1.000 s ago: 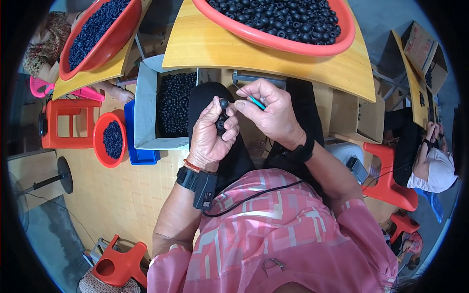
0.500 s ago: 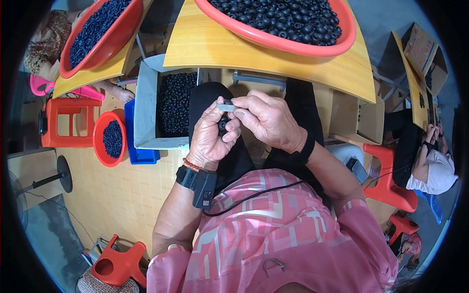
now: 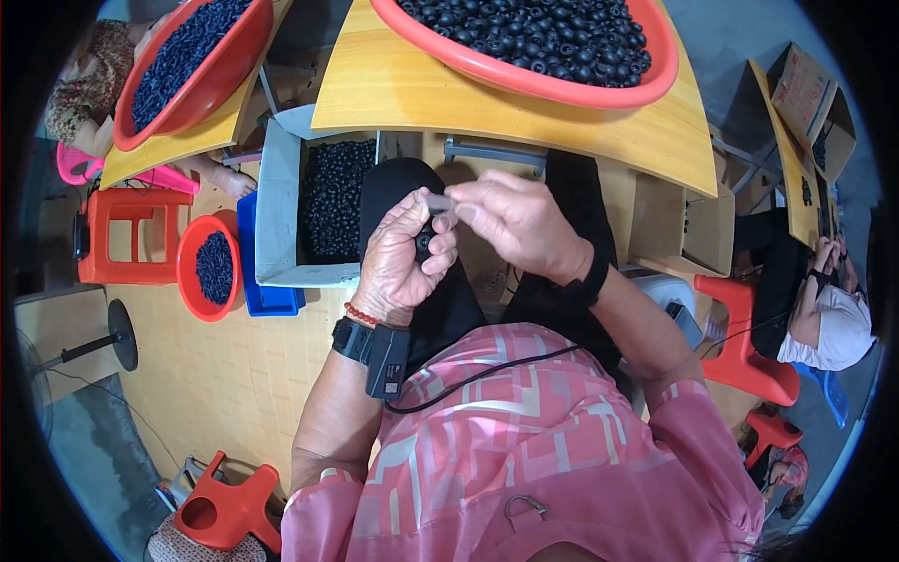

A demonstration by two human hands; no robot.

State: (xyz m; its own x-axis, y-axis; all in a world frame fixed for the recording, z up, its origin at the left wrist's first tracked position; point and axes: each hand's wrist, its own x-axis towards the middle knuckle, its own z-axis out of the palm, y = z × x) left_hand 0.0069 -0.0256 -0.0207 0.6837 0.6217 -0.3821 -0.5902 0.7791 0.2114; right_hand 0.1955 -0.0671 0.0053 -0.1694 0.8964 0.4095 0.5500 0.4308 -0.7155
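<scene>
Above my lap, my left hand (image 3: 398, 245) is closed around small round black parts with holes; one black part (image 3: 424, 243) shows between its fingers. My right hand (image 3: 524, 225) is closed in a pinch on a short flat grey strip (image 3: 437, 202), smeared by motion. The strip's other end lies by my left thumb and fingertips. Whether it is metal or plastic I cannot tell. Beyond my hands, a big red basin (image 3: 524, 82) heaped with like black parts stands on the yellow table (image 3: 375, 98).
Left of my knees stand an open carton (image 3: 278, 215) of black parts, a blue bin (image 3: 272, 298) and a small red basin (image 3: 192, 290) of dark slender pieces. Another red basin (image 3: 201, 108) sits far left. Red stools (image 3: 744, 347) and seated people (image 3: 824, 323) are around.
My right hand and the grey strip have shifted slightly, and the strip is now blurred. The black part at its tip is no longer visible. My left hand has moved slightly left.
</scene>
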